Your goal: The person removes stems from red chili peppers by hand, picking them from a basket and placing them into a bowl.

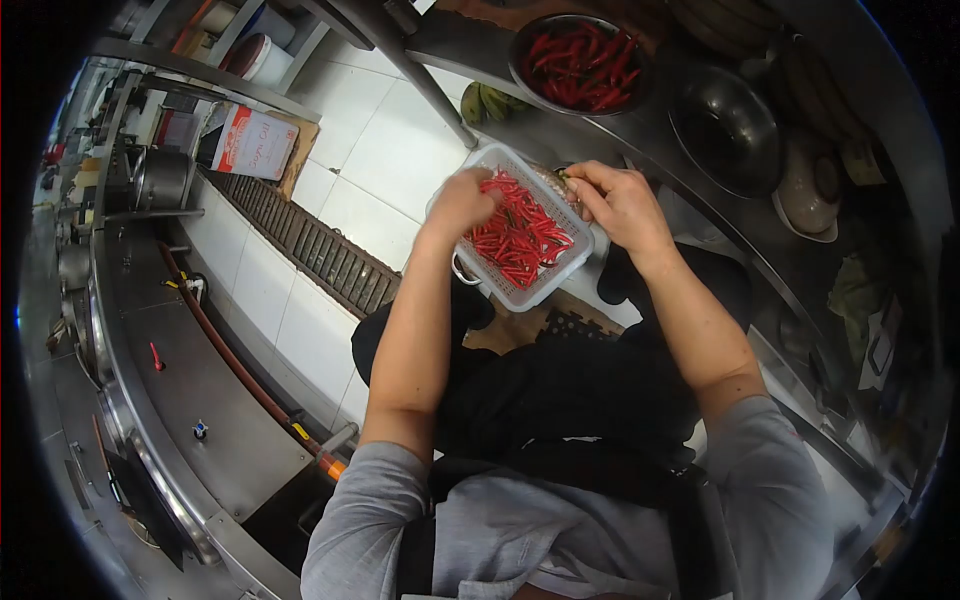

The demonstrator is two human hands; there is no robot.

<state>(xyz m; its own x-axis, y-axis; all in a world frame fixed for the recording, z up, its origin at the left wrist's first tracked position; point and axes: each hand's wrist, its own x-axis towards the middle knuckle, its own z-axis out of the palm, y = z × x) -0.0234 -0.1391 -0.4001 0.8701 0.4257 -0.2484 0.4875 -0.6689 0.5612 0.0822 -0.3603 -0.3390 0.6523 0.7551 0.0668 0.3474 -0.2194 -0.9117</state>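
A white plastic basket (578,262) full of small red chillies (515,235) stands low in front of me, between my knees. My left hand (466,203) is over the basket's left part, its fingers bent down at the chillies; they are blurred, and what they may hold is hidden. At the right rim my right hand (618,203) is closed in a pinch, with a small greenish bit at its fingertips that I cannot make out. Behind the basket's right edge, something pale and partly hidden lies below my right fingers.
A metal bowl of larger red chillies (580,65) sits on the shelf at upper right, beside an empty dark bowl (725,130). Green bananas (490,102) are below the shelf. A floor drain (300,240), an oil tin (255,142) and a steel counter (190,400) are left.
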